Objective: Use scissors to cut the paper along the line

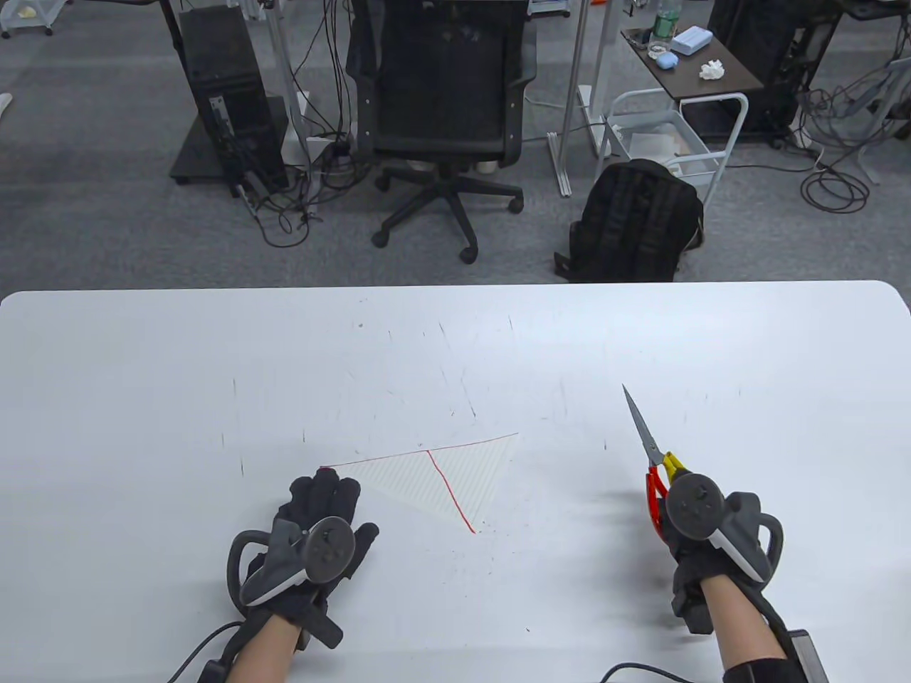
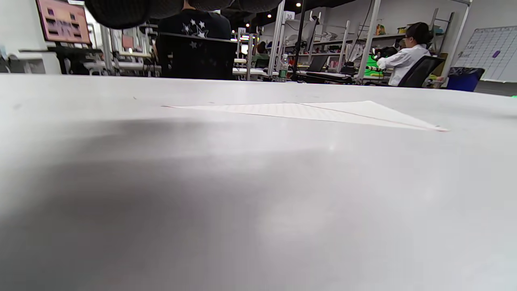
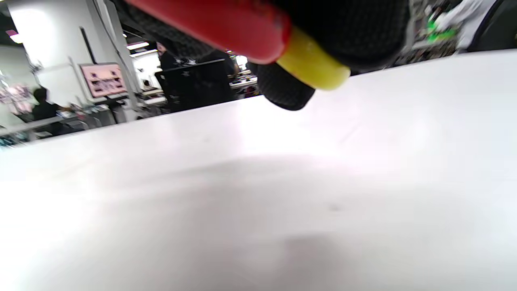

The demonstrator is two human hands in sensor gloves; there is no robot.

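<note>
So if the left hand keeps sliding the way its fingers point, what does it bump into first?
The left hand points up the table and slightly right, so its fingers would probably meet the near left corner of the paper first. They look almost at its edge already, though actual touch is unclear.

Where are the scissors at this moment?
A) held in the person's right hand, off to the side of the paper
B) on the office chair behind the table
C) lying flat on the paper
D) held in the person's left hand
A: the right hand holds the scissors by the red and yellow handles, blades closed, well apart from the paper.
</note>
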